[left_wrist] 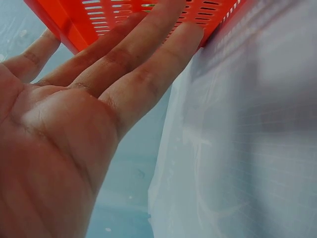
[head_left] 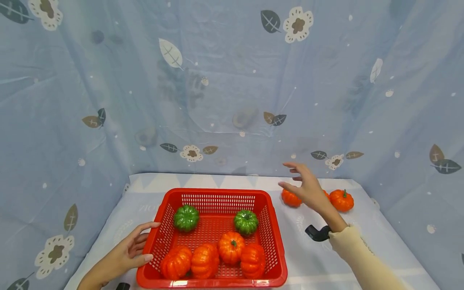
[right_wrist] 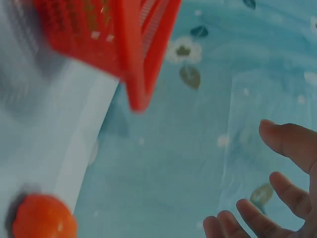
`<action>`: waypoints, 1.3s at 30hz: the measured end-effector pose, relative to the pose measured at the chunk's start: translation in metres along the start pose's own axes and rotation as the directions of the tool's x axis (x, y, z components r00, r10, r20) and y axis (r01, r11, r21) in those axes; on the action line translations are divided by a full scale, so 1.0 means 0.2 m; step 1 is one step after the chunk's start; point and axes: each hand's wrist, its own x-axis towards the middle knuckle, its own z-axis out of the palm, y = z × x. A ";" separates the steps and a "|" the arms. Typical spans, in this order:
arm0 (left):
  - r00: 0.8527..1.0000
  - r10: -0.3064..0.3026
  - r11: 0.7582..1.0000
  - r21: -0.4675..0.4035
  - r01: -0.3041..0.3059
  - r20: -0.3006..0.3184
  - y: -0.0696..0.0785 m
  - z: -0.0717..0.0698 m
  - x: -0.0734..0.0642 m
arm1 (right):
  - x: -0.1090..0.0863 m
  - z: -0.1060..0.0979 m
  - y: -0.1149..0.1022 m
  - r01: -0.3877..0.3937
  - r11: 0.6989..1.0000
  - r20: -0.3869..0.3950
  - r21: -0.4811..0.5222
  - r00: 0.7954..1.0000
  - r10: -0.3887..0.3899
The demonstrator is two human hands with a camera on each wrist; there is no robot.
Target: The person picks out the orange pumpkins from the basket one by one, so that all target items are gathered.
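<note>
A red plastic basket (head_left: pixel 210 225) stands on the table with two green mini pumpkins, one on the left (head_left: pixel 186 218) and one on the right (head_left: pixel 246 222), and several orange mini pumpkins (head_left: pixel 231 247) toward its front. My left hand (head_left: pixel 130 245) is at the basket's left side, thumb and index fingertip on the rim; in the left wrist view its other fingers (left_wrist: pixel 143 82) stretch along the slotted wall. To the right, my right hand (head_left: pixel 309 191) is raised with fingers spread and nothing in it, overlapping an orange pumpkin (head_left: pixel 291 199) in the head view.
Another orange pumpkin (head_left: pixel 342 200) sits at the table's back right, and one more is mostly hidden behind the right hand. A pale patterned cloth covers the table (head_left: pixel 304 262). Blue printed curtains (head_left: pixel 224 88) enclose the back and both sides.
</note>
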 end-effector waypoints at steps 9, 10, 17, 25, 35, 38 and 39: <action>0.999 -0.028 0.999 0.014 0.029 -0.026 0.00 0.01 0.00 | 0.05 0.18 -0.18 0.148 0.984 0.021 0.102 0.988 -0.151; 0.999 -0.029 0.999 0.016 0.029 -0.029 0.01 0.02 0.00 | 0.05 0.19 -0.20 0.150 0.983 0.034 0.109 0.987 -0.154; 1.000 -0.005 1.000 0.002 0.005 -0.022 0.00 0.02 0.00 | 0.05 0.30 -0.30 0.123 0.980 0.264 0.155 0.951 -0.161; 0.999 -0.008 1.000 0.009 0.008 -0.034 0.00 0.02 0.00 | 0.04 0.43 -0.39 0.105 0.980 0.478 0.170 0.861 -0.175; 0.998 -0.026 0.999 0.027 0.028 -0.055 0.00 0.02 -0.01 | 0.02 0.58 -0.47 0.169 0.972 0.587 0.166 0.775 -0.235; 0.998 -0.027 0.999 0.019 0.028 -0.054 0.00 0.02 -0.01 | 0.01 0.63 -0.48 0.209 0.965 0.628 0.158 0.733 -0.262; 0.998 -0.028 0.999 0.018 0.029 -0.053 0.00 0.02 -0.01 | 0.00 0.64 -0.48 0.222 0.963 0.648 0.155 0.712 -0.268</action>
